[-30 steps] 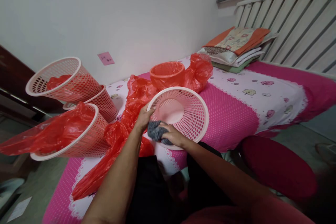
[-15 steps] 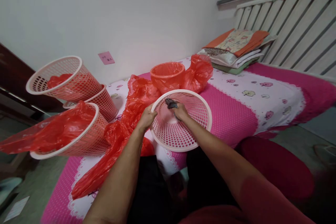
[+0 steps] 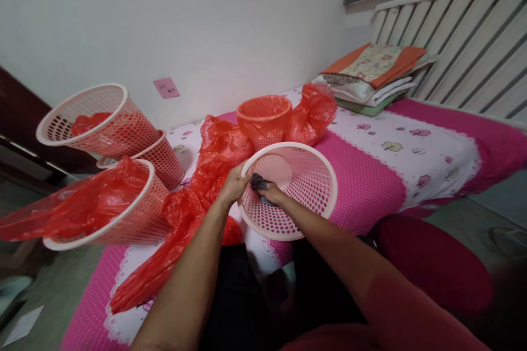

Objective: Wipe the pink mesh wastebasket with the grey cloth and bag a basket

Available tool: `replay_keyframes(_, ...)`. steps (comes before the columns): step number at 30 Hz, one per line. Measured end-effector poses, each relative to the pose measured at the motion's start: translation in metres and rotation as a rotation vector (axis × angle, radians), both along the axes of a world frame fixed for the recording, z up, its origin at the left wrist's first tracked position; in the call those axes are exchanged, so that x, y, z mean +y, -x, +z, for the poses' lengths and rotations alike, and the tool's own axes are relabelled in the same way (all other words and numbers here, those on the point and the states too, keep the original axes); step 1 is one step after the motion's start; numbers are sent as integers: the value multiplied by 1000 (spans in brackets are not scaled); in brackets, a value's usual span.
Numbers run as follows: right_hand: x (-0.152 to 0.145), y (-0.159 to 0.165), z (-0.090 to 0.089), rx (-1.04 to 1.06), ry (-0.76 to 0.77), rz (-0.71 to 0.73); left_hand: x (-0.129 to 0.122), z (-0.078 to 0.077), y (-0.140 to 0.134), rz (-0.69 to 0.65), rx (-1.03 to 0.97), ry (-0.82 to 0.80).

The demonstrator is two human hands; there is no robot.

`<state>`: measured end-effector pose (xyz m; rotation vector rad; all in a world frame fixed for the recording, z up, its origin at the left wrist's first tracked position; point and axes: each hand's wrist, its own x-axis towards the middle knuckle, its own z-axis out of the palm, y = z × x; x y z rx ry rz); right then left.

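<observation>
A light pink plastic basket [image 3: 317,186] with perforated sides is tipped so that its mouth faces me. My left hand [image 3: 235,184] grips its rim on the left, fingers closed over the edge. Inside the basket, my right hand [image 3: 272,193] is closed on a dark grey cloth [image 3: 260,184], which lies against the inner left wall near the rim. Just behind this basket stands another basket [image 3: 263,115] lined with a red plastic bag. To the left, crumpled red plastic bags [image 3: 193,208] lie on the bed.
More pink baskets holding red bags are at the left, one lying on its side [image 3: 152,219] and one tilted on top [image 3: 123,126]. Folded bedding [image 3: 370,77] is piled by the white radiator [image 3: 453,49]. A dark red round stool [image 3: 432,263] stands at the bed's right side.
My right hand has moved the cloth from near the basket's bottom outward, down and left, to the wall near the rim. The left hand keeps its grip; the basket has shifted slightly.
</observation>
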<state>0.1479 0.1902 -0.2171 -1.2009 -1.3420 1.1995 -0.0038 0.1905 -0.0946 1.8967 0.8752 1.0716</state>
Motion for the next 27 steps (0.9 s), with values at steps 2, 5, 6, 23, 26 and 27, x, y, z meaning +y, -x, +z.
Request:
replay_keyframes(2, -12, -3, 6, 2, 22, 48, 4, -2, 1, 15, -1, -6)
replay_keyframes(5, -42, -8, 18, 17, 15, 137, 4, -1, 2, 34, -11, -5)
replay_keyframes(6, -55, -12, 23, 24, -1, 182, 3, 0, 2, 31, -17, 0)
replay_keyframes(23, -233, -169, 26, 503, 327, 302, -5, 19, -30, 67, 4, 78)
replay_keyframes(26, -239, -170, 15, 589, 353, 191, -2, 25, -38, 60, 6, 95)
replay_keyframes(27, -238, -169, 15, 612, 363, 152, 0, 27, -40, 65, 11, 96)
